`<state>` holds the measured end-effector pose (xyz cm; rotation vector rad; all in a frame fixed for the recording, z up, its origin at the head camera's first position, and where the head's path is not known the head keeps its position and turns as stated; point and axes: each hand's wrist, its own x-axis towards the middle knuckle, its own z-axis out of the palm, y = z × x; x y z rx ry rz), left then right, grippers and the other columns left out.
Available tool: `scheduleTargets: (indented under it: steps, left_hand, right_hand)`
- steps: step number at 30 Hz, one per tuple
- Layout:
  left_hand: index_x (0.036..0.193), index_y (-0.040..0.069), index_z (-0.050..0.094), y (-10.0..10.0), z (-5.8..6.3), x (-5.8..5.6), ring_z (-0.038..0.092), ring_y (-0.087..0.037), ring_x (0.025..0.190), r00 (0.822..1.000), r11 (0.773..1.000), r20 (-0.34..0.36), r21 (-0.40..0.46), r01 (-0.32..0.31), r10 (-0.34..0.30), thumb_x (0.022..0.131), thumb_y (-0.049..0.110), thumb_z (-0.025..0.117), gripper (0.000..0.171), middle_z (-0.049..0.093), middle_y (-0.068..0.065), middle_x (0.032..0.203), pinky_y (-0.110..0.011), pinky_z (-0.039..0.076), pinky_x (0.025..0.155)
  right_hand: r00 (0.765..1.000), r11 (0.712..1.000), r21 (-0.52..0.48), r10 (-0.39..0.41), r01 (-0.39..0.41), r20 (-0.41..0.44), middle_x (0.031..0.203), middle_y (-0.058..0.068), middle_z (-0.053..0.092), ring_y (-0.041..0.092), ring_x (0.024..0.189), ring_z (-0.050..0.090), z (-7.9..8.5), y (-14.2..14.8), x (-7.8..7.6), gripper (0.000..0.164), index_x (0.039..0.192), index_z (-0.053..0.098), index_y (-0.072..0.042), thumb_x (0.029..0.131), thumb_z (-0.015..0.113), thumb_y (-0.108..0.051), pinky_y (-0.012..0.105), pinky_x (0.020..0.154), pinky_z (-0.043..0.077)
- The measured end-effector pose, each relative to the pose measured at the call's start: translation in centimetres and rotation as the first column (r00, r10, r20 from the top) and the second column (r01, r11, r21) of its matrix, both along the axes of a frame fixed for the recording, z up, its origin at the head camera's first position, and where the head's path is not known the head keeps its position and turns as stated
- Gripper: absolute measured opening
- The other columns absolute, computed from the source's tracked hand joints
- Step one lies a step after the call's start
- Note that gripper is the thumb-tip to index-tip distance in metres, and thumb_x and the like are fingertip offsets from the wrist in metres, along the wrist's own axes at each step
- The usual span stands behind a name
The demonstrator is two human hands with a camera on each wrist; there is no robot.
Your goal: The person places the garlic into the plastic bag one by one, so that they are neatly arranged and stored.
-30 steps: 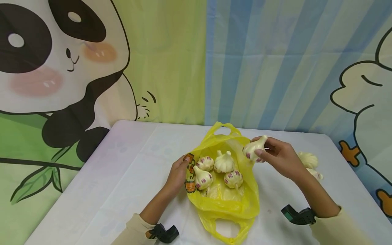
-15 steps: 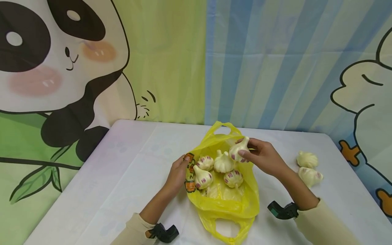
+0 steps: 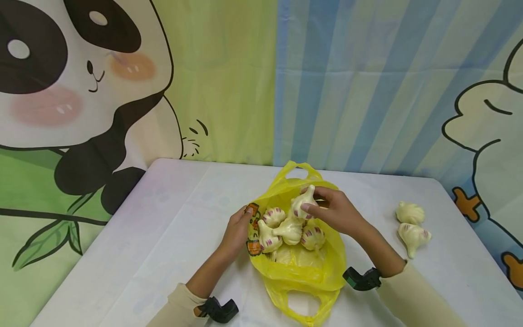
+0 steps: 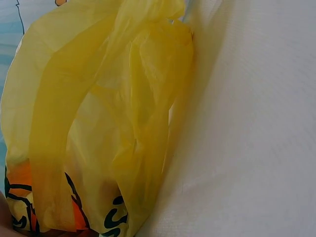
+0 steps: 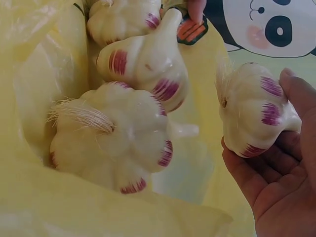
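Observation:
A yellow plastic bag lies spread on the table, its mouth facing up. With its thumb over the printed left edge, my left hand grips the bag. Several white garlic bulbs with purple streaks sit inside, including a plain-looking garlic bulb in the middle. Above them my right hand holds another garlic bulb between thumb and fingers, stem up. The right wrist view shows this bulb's rooty end. In the left wrist view the bag fills the left half, and the hand is mostly out of sight.
Two more garlic bulbs lie on the white table to the right, a rear bulb and a front bulb. A cartoon-printed curtain hangs behind the table.
My right hand has moved left with its garlic bulb, from the bag's right edge to over its opening. The middle bulb inside has tipped over, stem now leftward. The left hand stays put.

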<state>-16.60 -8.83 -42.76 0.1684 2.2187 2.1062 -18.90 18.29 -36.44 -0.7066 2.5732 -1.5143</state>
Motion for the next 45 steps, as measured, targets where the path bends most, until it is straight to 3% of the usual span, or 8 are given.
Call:
scheduleTargets:
  steps: [14,22,27,33,36,41,45]
  left_hand:
    - [0.131,-0.002,0.054,0.0,0.2,0.0,0.061,-0.027,0.091,1.000,1.000,0.004,0.022,0.012,-0.012,0.108,0.026,0.032,0.043,0.063,-0.019,0.105,-0.032,0.050,0.079]
    - [0.134,-0.003,0.051,0.0,0.6,0.2,0.061,-0.034,0.097,1.000,0.999,-0.003,0.049,0.018,-0.018,0.108,0.025,0.032,0.044,0.062,-0.022,0.110,-0.031,0.050,0.080]
    - [0.132,-0.001,0.054,0.1,0.6,0.2,0.062,-0.031,0.092,1.000,0.999,0.004,0.045,0.011,-0.011,0.108,0.026,0.033,0.042,0.063,-0.022,0.107,-0.029,0.051,0.076]
    - [0.133,0.000,0.054,0.0,0.6,0.0,0.061,-0.032,0.100,1.000,0.999,-0.016,0.049,0.024,-0.023,0.108,0.028,0.033,0.043,0.062,-0.021,0.114,-0.033,0.051,0.083]
    - [0.134,0.000,0.053,-0.1,0.6,0.0,0.060,-0.031,0.106,1.000,0.998,-0.018,0.056,0.026,-0.025,0.108,0.028,0.032,0.044,0.061,-0.019,0.120,-0.035,0.049,0.088]
    - [0.131,-0.002,0.054,-0.2,0.5,0.1,0.061,-0.029,0.099,1.000,0.999,-0.002,0.049,0.024,-0.023,0.107,0.029,0.032,0.044,0.062,-0.020,0.114,-0.034,0.051,0.083]
    - [0.130,-0.004,0.053,-0.1,0.4,0.2,0.062,-0.028,0.094,1.000,0.999,-0.003,0.048,0.023,-0.023,0.107,0.030,0.032,0.045,0.061,-0.022,0.110,-0.032,0.051,0.079]
  right_hand:
    - [0.997,0.995,0.099,-0.004,0.012,-0.083,0.112,0.005,0.062,0.023,0.109,0.062,-0.8,-0.9,-1.8,0.041,0.122,0.061,-0.005,0.093,0.067,-0.033,0.038,0.089,0.051]
    - [0.997,0.998,0.064,0.006,-0.001,-0.072,0.105,0.005,0.063,0.020,0.095,0.066,-1.1,-2.1,-2.2,0.037,0.119,0.062,-0.006,0.093,0.068,-0.031,0.035,0.081,0.054]
    - [0.994,0.997,0.071,0.030,-0.022,-0.109,0.106,0.003,0.064,0.021,0.102,0.063,-1.3,-3.1,-2.4,0.035,0.119,0.063,-0.007,0.094,0.067,-0.030,0.039,0.088,0.051]
    - [0.989,0.995,0.100,0.038,-0.024,-0.141,0.096,-0.001,0.060,0.017,0.087,0.057,-1.6,-4.0,-2.7,0.024,0.110,0.063,-0.012,0.094,0.068,-0.029,0.037,0.077,0.049]
    - [0.991,0.994,0.110,0.035,-0.021,-0.128,0.100,-0.002,0.061,0.016,0.089,0.057,-1.9,-4.3,-2.7,0.029,0.113,0.064,-0.011,0.093,0.068,-0.031,0.035,0.078,0.049]
    - [0.997,0.994,0.110,0.017,-0.008,-0.081,0.108,0.000,0.063,0.016,0.099,0.060,-2.5,-4.6,-2.7,0.039,0.120,0.062,-0.008,0.093,0.068,-0.035,0.036,0.084,0.051]
    - [0.997,0.995,0.102,-0.008,0.016,-0.081,0.100,-0.001,0.063,0.015,0.089,0.059,-2.9,-4.5,-2.9,0.034,0.114,0.063,-0.011,0.092,0.068,-0.036,0.034,0.077,0.050]
